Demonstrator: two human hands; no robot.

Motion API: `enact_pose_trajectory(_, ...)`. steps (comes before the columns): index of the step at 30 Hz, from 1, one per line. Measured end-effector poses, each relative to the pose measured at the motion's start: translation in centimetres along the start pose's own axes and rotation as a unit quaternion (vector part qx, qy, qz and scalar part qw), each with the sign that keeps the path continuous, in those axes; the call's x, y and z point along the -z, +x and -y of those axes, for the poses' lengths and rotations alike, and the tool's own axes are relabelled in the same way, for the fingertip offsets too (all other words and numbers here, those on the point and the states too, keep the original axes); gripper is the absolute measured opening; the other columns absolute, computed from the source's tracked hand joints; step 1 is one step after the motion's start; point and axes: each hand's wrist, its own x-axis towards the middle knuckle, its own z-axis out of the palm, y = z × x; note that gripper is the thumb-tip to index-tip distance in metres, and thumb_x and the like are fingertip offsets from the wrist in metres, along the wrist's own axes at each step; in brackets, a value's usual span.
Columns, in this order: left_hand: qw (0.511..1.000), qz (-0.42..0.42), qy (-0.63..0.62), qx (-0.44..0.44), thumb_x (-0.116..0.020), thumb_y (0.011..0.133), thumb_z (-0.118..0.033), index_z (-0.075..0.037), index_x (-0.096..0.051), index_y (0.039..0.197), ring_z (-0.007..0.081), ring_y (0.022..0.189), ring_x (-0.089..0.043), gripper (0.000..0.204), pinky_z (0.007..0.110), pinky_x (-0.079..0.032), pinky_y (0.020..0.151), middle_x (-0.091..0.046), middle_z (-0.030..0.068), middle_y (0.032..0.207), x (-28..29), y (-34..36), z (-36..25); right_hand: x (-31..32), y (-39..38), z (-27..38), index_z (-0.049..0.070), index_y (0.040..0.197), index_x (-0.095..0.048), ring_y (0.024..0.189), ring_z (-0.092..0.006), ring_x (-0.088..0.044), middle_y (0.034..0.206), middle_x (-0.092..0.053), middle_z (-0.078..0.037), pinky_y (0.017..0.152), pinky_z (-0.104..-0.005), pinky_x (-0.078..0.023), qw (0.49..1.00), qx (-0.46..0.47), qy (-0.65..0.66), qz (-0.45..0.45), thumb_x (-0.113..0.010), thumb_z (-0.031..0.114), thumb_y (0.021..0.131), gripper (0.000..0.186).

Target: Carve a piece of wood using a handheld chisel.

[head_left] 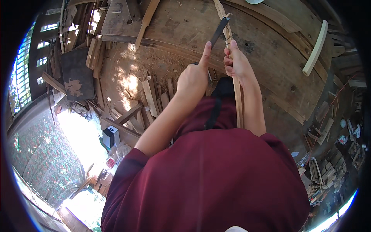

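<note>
My left hand is closed around a dark flat-bladed tool, its index finger stretched along the blade. The grip end is mostly hidden, so I cannot tell whether it is a chisel or a knife. Its squared far end rests against or just beside a long, narrow wooden strip. Around the middle of that strip, my right hand is wrapped, thumb on top. The strip runs from near my body to the top edge, over the workbench. Past the hand, its surface looks rough and splintered, with a small raised curl near the blade.
On the bench's right lies a pale curved wooden piece; a wooden slat lies at the far left. Offcuts stand below the bench edge. A small white-and-black box is at left, and scrap wood is piled at right.
</note>
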Motion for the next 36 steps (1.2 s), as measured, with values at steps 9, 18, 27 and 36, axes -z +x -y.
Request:
enact_pose_trajectory(9,0.998,-0.006,-0.068,-0.018,-0.045,0.1,-0.022,-0.015,-0.012,0.155,0.0446,0.067,-0.064,0.064,0.054,-0.05,0.062,-0.063,0.0269,0.069,0.5,-1.3,0.9,0.0,-0.9,-1.0,0.015,0.087,-0.044,0.042,-0.0026,-0.028,0.061,-0.036,0.005,0.038,-0.0194,-0.021,1.0,0.007,-0.016,-0.002,-0.039,0.061,0.099,0.048)
enact_pose_trajectory(18,0.983,-0.007,-0.182,0.0,-0.042,0.102,-0.023,-0.021,-0.028,0.153,0.0433,0.072,-0.064,0.053,0.049,-0.047,0.067,-0.062,0.0248,0.073,2.5,-3.7,-0.1,0.3,-1.2,-0.9,0.016,0.086,-0.041,0.042,-0.0014,-0.026,0.06,-0.033,0.007,0.038,-0.0187,-0.019,1.0,0.011,-0.02,0.007,-0.036,0.063,0.099,0.049)
enact_pose_trajectory(27,0.993,-0.005,-0.116,0.018,-0.037,0.103,-0.022,-0.022,-0.02,0.155,0.0451,0.065,-0.062,0.055,0.054,-0.046,0.064,-0.061,0.0256,0.067,1.9,-2.7,-0.7,-0.1,-1.3,-0.8,0.014,0.087,-0.042,0.042,-0.0025,-0.028,0.06,-0.035,0.005,0.038,-0.0192,-0.02,0.999,0.022,-0.043,-0.005,-0.038,0.061,0.099,0.048)
enact_pose_trajectory(36,0.996,0.012,-0.073,0.043,-0.043,0.1,-0.016,-0.024,-0.006,0.156,0.0443,0.06,-0.061,0.068,0.055,-0.048,0.058,-0.061,0.0245,0.063,1.4,-1.5,-2.5,-0.1,-0.6,-1.0,0.013,0.088,-0.044,0.043,-0.0044,-0.03,0.061,-0.039,0.004,0.039,-0.0212,-0.023,0.992,0.075,-0.096,-0.036,-0.036,0.059,0.101,0.049)
